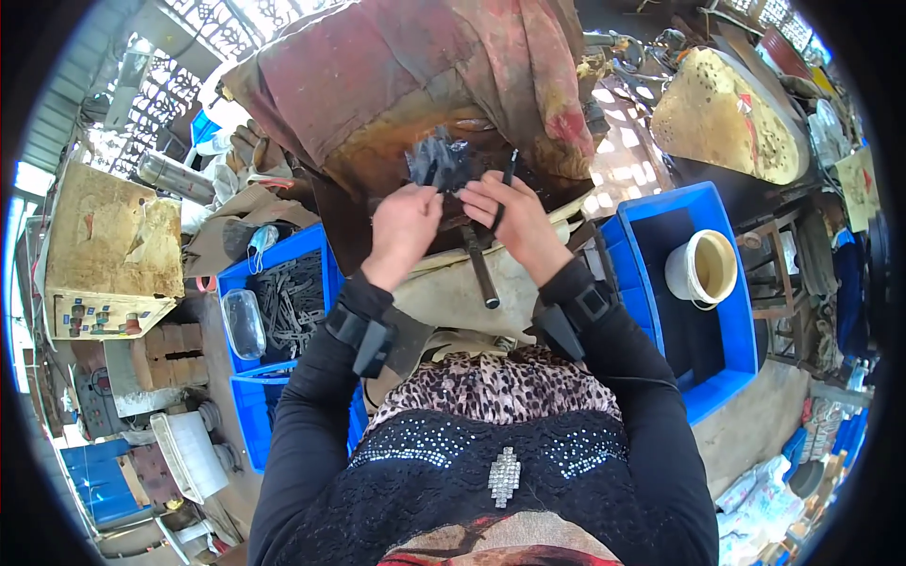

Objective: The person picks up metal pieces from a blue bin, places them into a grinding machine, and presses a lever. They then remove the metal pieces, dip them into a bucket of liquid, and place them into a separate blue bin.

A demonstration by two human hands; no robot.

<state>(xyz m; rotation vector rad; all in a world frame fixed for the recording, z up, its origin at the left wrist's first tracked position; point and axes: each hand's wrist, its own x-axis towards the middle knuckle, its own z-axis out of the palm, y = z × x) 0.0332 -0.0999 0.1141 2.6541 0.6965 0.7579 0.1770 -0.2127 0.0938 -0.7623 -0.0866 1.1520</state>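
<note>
My right hand (517, 224) is closed round a thin dark strip (511, 168), which points up and away from me. My left hand (406, 226) is in a pinch at about the same height. What its fingertips hold, if anything, I cannot make out. Just beyond both hands is a shiny grey-black patch (436, 158) on the dark work surface, under a stained reddish-brown cloth (406, 71) draped over a bulky thing. A dark rod or handle (480, 272) sticks out toward me below my hands.
To the left, a blue bin (330, 247) holds many dark flat strips (288, 307) and a clear plastic container (243, 324). A larger blue bin (646, 288) at the right has a whitish bucket (701, 269) in it. A stained yellowish box (113, 231) stands farther left.
</note>
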